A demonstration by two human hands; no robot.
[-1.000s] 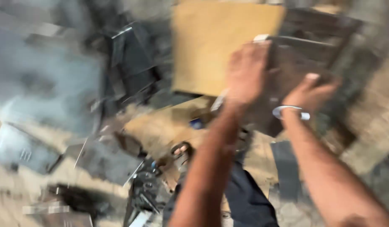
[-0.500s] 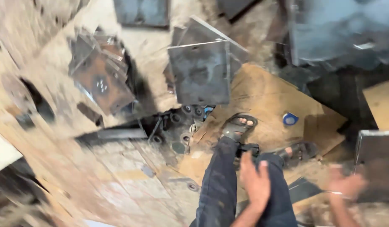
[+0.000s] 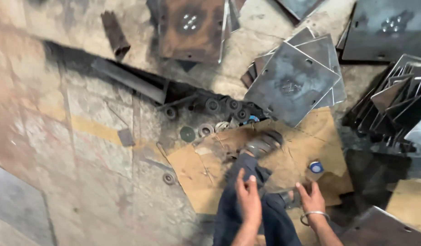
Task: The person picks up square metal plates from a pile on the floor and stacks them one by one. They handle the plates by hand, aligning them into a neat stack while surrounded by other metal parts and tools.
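Observation:
My left hand (image 3: 248, 200) lies flat over my knee in dark trousers (image 3: 237, 182) and holds nothing. Wearing a metal bangle at the wrist, my right hand (image 3: 312, 199) hovers with fingers spread beside the same leg, just right of a small dark object (image 3: 288, 198); nothing is gripped. My sandalled foot (image 3: 264, 144) rests on a sheet of brown cardboard (image 3: 192, 171) spread on the floor. A small blue-capped item (image 3: 316, 167) lies on the cardboard above my right hand.
Stacked square steel plates (image 3: 290, 84) lie beyond the foot, and a rusty plate (image 3: 192, 27) lies at top centre. Round washers and discs (image 3: 219, 107) are scattered by a dark metal bar (image 3: 128, 79). More plates lean at right (image 3: 401, 100). The concrete floor (image 3: 83, 159) spreads to the left.
The view has swung down and left from raised hands at a cardboard sheet to the floor. Both hands have dropped to my knee, and the picture has sharpened.

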